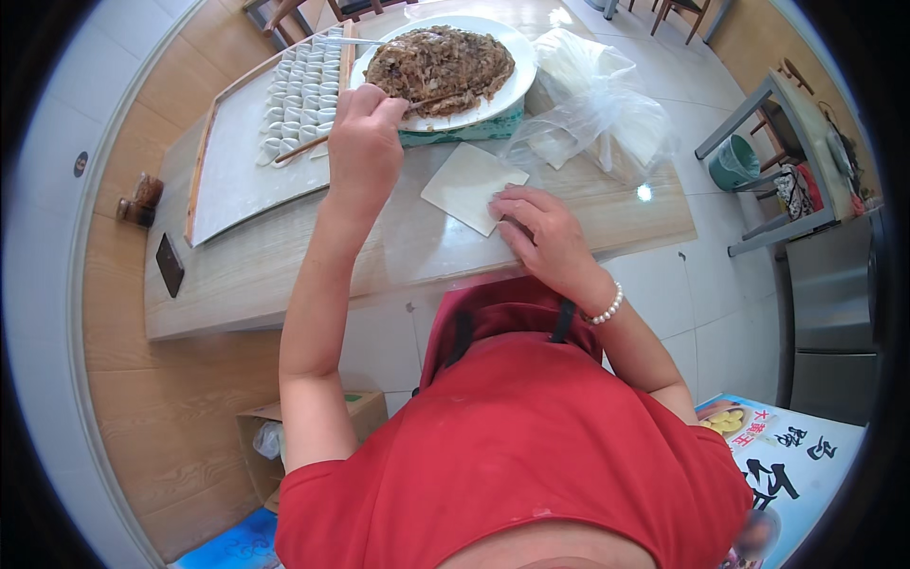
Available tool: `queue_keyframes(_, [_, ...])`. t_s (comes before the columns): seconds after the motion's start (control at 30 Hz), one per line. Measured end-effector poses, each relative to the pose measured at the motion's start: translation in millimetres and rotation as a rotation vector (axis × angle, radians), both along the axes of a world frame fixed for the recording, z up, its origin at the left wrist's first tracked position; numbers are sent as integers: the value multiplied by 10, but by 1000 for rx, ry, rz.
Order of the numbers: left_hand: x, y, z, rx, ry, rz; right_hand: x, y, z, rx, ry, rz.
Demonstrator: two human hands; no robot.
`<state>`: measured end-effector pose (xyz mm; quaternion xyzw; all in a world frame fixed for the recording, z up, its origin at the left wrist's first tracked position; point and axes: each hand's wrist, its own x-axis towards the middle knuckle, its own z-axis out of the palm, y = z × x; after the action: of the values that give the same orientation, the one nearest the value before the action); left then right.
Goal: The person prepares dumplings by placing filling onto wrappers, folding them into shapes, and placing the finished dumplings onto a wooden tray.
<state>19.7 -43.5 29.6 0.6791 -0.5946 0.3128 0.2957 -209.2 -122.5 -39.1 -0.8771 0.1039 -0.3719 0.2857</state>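
A thin wooden stick (301, 149) passes through my closed left hand (366, 142), its far end at the near edge of a heap of brown minced filling (441, 67). The filling lies on a large white plate (522, 67), which rests on a green patterned box (469, 129). A metal utensil handle (348, 40) leans over the plate's left rim. My right hand (533, 224), with a beaded bracelet at its wrist, touches the right corner of square dough wrappers (473, 186) on the table. Rows of folded dumplings (302, 96) sit on a wood-edged tray (249, 185) at the left.
A clear plastic bag (604, 99) with pale wrappers stands right of the plate. On the table's (234, 299) left end are a dark phone (170, 265) and small jars (142, 199). The table's near edge runs just before my body.
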Motion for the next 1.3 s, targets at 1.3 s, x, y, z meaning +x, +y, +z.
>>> queue_keyframes(1.3, [-420, 516, -568, 66, 500, -66, -138, 52, -47, -206, 89, -23])
